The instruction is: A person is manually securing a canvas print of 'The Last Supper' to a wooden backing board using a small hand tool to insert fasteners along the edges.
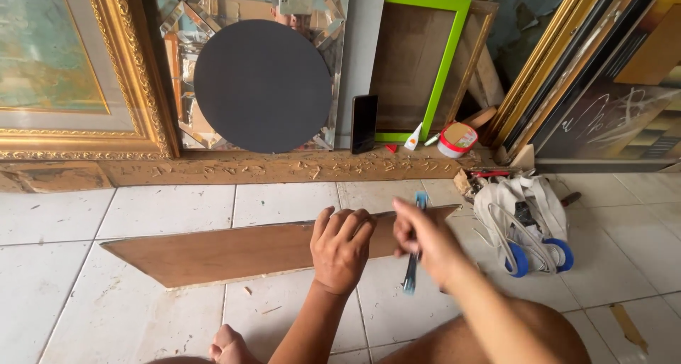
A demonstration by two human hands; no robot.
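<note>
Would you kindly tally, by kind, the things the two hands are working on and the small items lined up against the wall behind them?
Wooden boards: 1, the long board under the left hand
Blue-handled tools: 1, the cutter in the right hand
Dark phones: 1
Glue bottles: 1
Round tubs: 1
Total: 5

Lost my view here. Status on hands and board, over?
Left hand pressing down on brown board. Right hand gripping blue cutter. Nothing on the board.
</note>
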